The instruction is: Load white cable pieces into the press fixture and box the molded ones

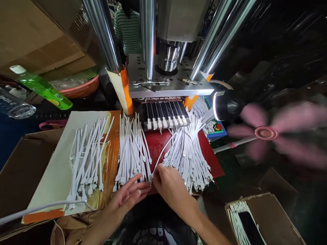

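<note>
My right hand (pixel 170 185) is closed in a pinch on one end of a white cable (pixel 162 153), which curves up toward the press. Beside it, my left hand (pixel 129 195) has its fingers stretched out, their tips close to the pinched end. A bundle of white cables (pixel 133 146) lies just beyond my left hand. To the right, a larger fanned pile of white cables (pixel 187 153) spreads over the red surface (pixel 157 143). In front of me the black slotted fixture (pixel 165 114) sits under the press plate, with several white connectors along its front edge.
More white cables (pixel 89 153) lie on a taped board (pixel 53 163) at left. Steel press columns (pixel 149 41) rise ahead. A pink fan (pixel 265 132) spins at right, above a carton (pixel 281 217) with cables and a phone. A green bottle (pixel 46 90) lies upper left. Another person (pixel 128 29) is behind the press.
</note>
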`<state>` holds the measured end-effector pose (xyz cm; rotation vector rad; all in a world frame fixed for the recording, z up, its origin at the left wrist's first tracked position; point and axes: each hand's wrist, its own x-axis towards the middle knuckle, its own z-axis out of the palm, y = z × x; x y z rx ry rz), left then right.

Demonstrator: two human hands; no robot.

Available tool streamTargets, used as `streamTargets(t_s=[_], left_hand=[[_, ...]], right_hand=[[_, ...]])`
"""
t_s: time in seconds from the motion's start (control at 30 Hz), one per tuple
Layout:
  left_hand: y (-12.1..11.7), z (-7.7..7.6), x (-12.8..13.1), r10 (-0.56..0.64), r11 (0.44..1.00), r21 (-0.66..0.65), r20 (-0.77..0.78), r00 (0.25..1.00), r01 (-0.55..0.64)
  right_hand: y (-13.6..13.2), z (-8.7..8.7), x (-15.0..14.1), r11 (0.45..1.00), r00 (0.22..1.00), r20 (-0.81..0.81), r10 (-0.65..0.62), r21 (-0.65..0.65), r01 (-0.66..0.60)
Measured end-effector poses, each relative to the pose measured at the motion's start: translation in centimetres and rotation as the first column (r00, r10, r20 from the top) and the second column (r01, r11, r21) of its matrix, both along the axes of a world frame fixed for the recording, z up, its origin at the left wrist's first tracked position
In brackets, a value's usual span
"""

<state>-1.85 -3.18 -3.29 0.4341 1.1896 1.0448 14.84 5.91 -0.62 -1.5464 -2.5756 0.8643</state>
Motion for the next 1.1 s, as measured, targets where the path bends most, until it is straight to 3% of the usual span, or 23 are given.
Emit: streamTargets(t_s=[0.07,0.13,0.23,0.33,0.4,0.47,0.53,0.57,0.63,0.73,0.83,0.9,0.97,1.03,1.1], left_hand=[[0.6,0.1,0.8,0.081,0.997,0.009,0.086,0.993,-0.082],[1.2,0.0,0.8,0.164,0.985,0.044,0.014,0.986,-0.165],[1.2,-0.1,-0.2,0.202,0.977,0.114,-0.256,0.945,-0.178],[0.4,-0.2,-1.0,0.146,0.988,0.092,-0.334,0.931,-0.122],[0.1,-0.3,-0.8,0.118,0.993,0.039,-0.243,0.963,-0.111],[0.2,-0.4,-0.3,0.134,0.991,-0.012,-0.041,0.990,-0.134],[0.5,-0.2,0.1,0.187,0.982,-0.033,0.161,0.969,-0.184],[0.6,0.0,0.2,0.209,0.978,-0.026,0.222,0.952,-0.209],[0.7,0.5,0.1,0.255,0.964,0.010,0.232,0.939,-0.264],[0.3,1.3,-0.1,0.298,0.951,0.060,0.075,0.952,-0.303],[-0.2,1.3,-0.1,0.247,0.968,0.097,-0.210,0.946,-0.231],[-0.2,0.8,0.0,0.191,0.981,0.107,-0.391,0.900,-0.162],[0.1,0.3,0.3,0.118,0.993,0.059,-0.434,0.893,-0.102],[0.7,0.1,0.8,0.056,0.998,-0.023,-0.289,0.956,-0.065],[1.3,0.3,1.5,0.069,0.994,-0.085,-0.052,0.996,-0.074]], right_hand=[[-1.0,0.7,1.3,0.994,0.988,-0.148,0.044,-0.093,-0.059],[-1.3,0.8,1.6,0.988,0.983,-0.182,0.038,-0.142,-0.064],[-0.7,-0.3,0.1,0.999,0.999,-0.016,-0.045,-0.029,0.045],[-0.1,-1.3,-1.7,0.994,0.981,0.161,-0.107,0.041,0.102],[-0.5,-0.8,-1.6,0.997,0.991,0.108,-0.074,0.007,0.074],[-1.6,0.4,-0.4,0.991,0.995,-0.087,0.049,-0.120,-0.060],[-2.6,1.8,1.0,0.929,0.949,-0.272,0.158,-0.286,-0.236],[-2.9,2.2,1.4,0.902,0.940,-0.299,0.166,-0.339,-0.267],[-3.0,2.2,1.3,0.935,0.983,-0.165,0.083,-0.329,-0.134],[-2.0,0.6,-1.0,0.979,0.970,0.183,-0.158,-0.102,0.178],[-0.7,-0.7,-2.9,0.964,0.928,0.282,-0.243,-0.039,0.264],[-0.7,-0.4,-2.5,0.962,0.944,0.212,-0.253,-0.050,0.269],[-1.6,0.6,-1.0,0.968,0.977,0.014,-0.212,-0.132,0.212],[-3.3,1.8,1.2,0.953,0.965,-0.219,-0.144,-0.294,0.075],[-4.9,2.5,3.5,0.890,0.931,-0.353,-0.095,-0.448,-0.080]])
